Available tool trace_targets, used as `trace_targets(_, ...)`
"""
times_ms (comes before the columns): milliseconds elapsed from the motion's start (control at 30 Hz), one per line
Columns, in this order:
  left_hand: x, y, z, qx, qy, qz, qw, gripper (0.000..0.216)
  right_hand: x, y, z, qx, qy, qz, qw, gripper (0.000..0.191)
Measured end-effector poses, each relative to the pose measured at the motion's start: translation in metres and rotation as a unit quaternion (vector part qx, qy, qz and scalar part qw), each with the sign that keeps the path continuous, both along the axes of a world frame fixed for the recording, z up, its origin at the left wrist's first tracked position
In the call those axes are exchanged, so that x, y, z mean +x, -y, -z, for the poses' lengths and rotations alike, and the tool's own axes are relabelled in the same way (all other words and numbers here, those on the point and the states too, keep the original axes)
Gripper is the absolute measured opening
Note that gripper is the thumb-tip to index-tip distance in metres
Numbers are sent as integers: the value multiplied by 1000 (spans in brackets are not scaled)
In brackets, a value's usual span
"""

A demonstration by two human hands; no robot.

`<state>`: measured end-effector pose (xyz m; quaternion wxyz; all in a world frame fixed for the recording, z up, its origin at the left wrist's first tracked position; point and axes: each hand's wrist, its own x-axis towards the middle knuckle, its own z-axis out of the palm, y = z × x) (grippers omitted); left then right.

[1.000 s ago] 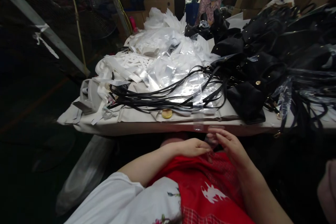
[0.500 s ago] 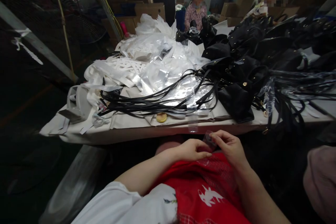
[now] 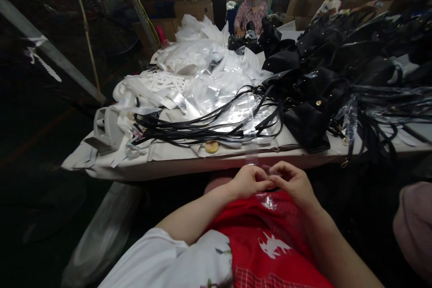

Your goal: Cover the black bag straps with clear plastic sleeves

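Observation:
My left hand [image 3: 250,181] and my right hand [image 3: 294,184] meet above my lap, just in front of the table's edge. Thumbs and fingers are pinched together on a piece of clear plastic [image 3: 269,201], whose shiny lower part hangs over a red apron [image 3: 270,225]. The fingers cover most of it, so its full shape is hidden. Beyond the hands, a strip of clear tape [image 3: 251,144] hangs from the table edge. Long black straps [image 3: 199,130] lie in a bundle on the tabletop, with a round yellow object [image 3: 211,146] in front of them.
Clear plastic bags [image 3: 199,54] are heaped across the table [image 3: 175,155]. Black handbags [image 3: 305,128] pile up on the right. A grey tape dispenser [image 3: 107,128] stands at the left end. Two people sit beyond the table. A metal pole [image 3: 37,38] slants at the left.
My left hand has closed and come together with my right hand at the fingertips. The clear plastic now hangs lower, over the apron. The view has shifted slightly.

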<state>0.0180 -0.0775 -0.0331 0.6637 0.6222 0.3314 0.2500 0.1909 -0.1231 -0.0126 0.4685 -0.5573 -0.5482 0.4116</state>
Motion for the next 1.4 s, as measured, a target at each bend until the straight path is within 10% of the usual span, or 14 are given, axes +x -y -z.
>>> trace_targets(167,-4,-6,8,-4,-1,-5,1000,38,4,2,-10,3,84,-94,992,35)
trace_targets(933,-48,-11,23,-38,46,42,997,49,-35,-29,22,-22,99,-98,990,43)
trace_targets(1067,-70,-5,16,-52,45,7,998,55,-49,-56,19,-65,17,-190,979,30)
trace_targets(1400,-109,15,21,33,-37,-76,996,53,-128,-156,17,-310,-270,-73,909,29)
